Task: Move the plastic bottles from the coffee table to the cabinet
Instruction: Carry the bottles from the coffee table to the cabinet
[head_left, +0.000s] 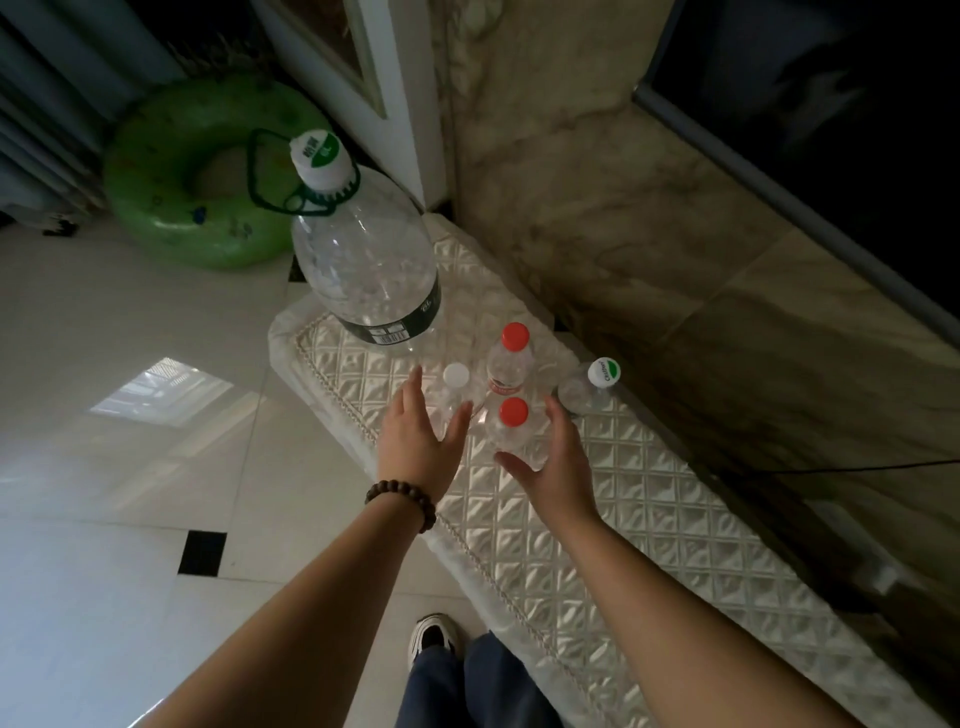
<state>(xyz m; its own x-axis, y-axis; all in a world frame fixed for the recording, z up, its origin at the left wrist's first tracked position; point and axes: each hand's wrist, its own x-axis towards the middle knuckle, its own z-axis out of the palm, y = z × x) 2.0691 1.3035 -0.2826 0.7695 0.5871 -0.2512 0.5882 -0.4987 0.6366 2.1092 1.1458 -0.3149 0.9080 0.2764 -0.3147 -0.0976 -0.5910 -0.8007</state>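
Observation:
Several clear plastic bottles stand on a low surface under a quilted cream cover (597, 519). A large jug (363, 265) with a white-green cap and green handle stands at its far end. Nearer are a white-capped bottle (456, 384), a far red-capped bottle (511, 364), a near red-capped bottle (514, 431) and a green-and-white-capped bottle (589, 389). My left hand (418, 441) is open, fingers spread beside the white-capped bottle. My right hand (553, 457) is open, cupped around the near red-capped bottle's side; the fingers are not closed on it.
A marble wall (649, 234) and a dark screen (831, 130) run along the right of the covered surface. A green swim ring (171, 171) leans at the back left by a white door frame (395, 104). Glossy tiled floor (130, 467) lies to the left; my shoe (434, 636) is below.

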